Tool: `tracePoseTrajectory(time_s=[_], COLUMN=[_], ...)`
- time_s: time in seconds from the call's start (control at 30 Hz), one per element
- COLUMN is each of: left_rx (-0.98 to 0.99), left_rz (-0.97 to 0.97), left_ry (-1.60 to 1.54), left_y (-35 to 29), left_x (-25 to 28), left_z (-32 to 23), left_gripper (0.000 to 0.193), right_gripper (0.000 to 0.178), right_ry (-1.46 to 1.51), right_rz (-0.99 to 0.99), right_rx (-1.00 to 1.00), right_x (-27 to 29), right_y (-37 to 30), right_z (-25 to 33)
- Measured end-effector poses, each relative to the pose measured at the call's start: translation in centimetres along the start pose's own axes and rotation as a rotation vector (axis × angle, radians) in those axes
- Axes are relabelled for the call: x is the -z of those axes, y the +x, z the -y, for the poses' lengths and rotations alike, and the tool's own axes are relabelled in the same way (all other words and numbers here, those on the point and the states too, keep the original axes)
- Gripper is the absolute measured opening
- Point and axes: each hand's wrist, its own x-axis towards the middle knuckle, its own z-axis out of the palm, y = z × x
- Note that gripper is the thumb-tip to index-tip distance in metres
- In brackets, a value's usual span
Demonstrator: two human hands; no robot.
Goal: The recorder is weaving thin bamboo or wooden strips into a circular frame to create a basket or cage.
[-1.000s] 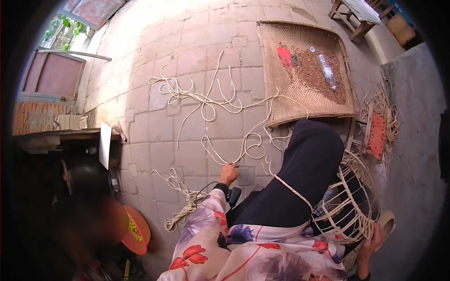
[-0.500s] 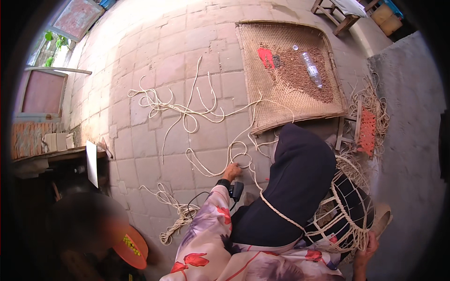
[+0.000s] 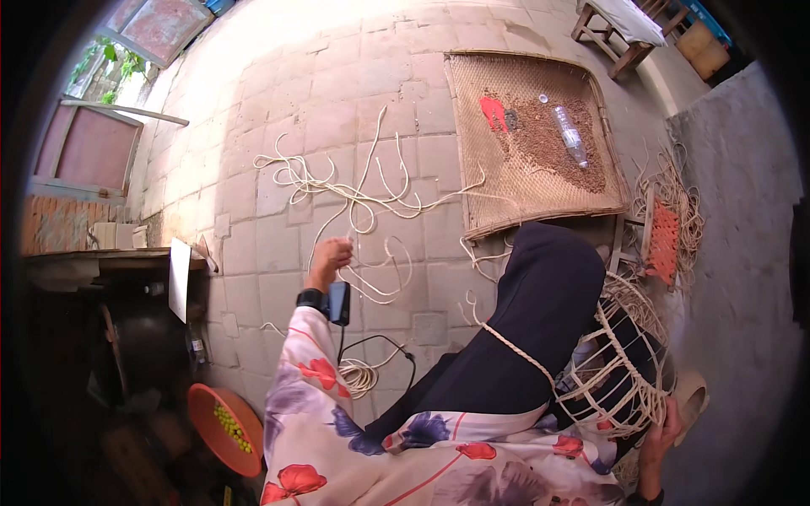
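My left hand is stretched out over the paving, its fingers pressed together on a thin cream cord that loops beside it. Low on the right, my right hand grips the gathered edge of an openwork cord basket. The basket lies tilted against my leg; part of its far side is hidden. From it a twisted cord runs across my dark trousers and ends in a frayed, forked tip. More loose cords lie tangled farther out.
A woven tray holds brown kernels, a clear bottle and a red item. An orange bowl of small yellow-green fruits sits lower left. Coiled cord lies by my sleeve. A grey wall rises on the right.
My left hand has moved left and farther out, drawing cord loops with it away from my knee. My right hand stays on the basket. A blurred shape above the orange bowl is gone.
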Motion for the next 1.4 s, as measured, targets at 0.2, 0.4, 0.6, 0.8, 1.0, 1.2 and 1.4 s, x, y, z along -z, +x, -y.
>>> tracePoseTrajectory(time_s=[0.2,0.4,0.6,0.8,1.0,1.2,1.4], left_rx=[-0.106,-0.171,-0.433,-0.990,-1.318,-1.414,-1.453], left_rz=[-0.109,-0.034,-0.050,-0.268,-0.353,-0.358,0.254], left_ry=[0.093,0.264,0.314,0.127,0.215,0.714,0.826], left_y=[-7.6,-13.0,-17.3,-21.6,-30.6,-36.0,-37.1], left_x=[2.7,1.3,-3.1,-6.1,-9.6,-15.7,-32.6], left_z=[-12.2,-18.2,-24.9,-34.7,-44.3,-45.5,-32.9], left_gripper=[0.009,0.014,0.018,0.020,0.021,0.026,0.020], right_gripper=[0.016,0.017,0.017,0.014,0.014,0.010,0.007], right_ry=[0.045,0.104,0.177,0.203,0.185,0.166,0.210], right_rz=[0.008,0.012,-0.039,-0.119,-0.176,-0.264,-0.247], right_rx=[0.016,0.039,0.130,0.177,0.172,0.234,0.266], right_x=[0.3,0.3,0.0,-0.1,0.0,-0.7,0.0], right_y=[-0.7,-0.6,-0.8,-1.2,-1.9,-1.5,-0.1], right_z=[-1.0,-1.3,-2.4,-2.7,-2.8,-4.5,-2.9])
